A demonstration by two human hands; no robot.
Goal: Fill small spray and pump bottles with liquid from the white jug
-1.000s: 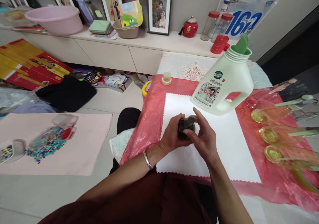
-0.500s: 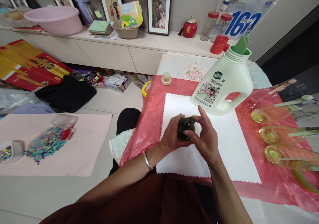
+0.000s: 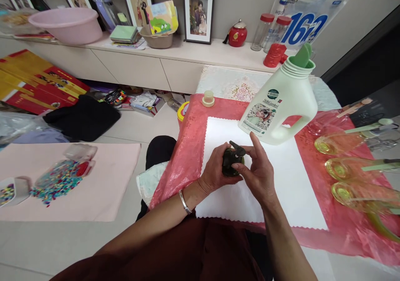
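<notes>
A small dark green pump bottle (image 3: pixel 229 159) is held upright over a white scalloped sheet (image 3: pixel 287 193). My left hand (image 3: pixel 215 168) is wrapped round its left side. My right hand (image 3: pixel 260 176) pinches the bottle's dark pump head (image 3: pixel 237 149) from the right, thumb and forefinger at the collar, with another finger raised. The nozzle points away from me and to the left. Just beyond my hands stands a large pale green detergent jug (image 3: pixel 276 100), uncapped, with a green funnel-like piece (image 3: pixel 302 56) in its mouth. Fingers hide much of the small bottle.
A pale cap (image 3: pixel 208 99) lies on the red plastic table cover (image 3: pixel 175 160). Several yellowish clear pump bottles (image 3: pixel 350 168) lie along the right edge. A pink low table (image 3: pixel 109 181) at left bears spilled coloured beads (image 3: pixel 59 185). A cabinet (image 3: pixel 187 58) runs behind.
The pump head has turned: its nozzle now sticks out up and to the left, clear of the bottle top. Both hands stay in nearly the same place.
</notes>
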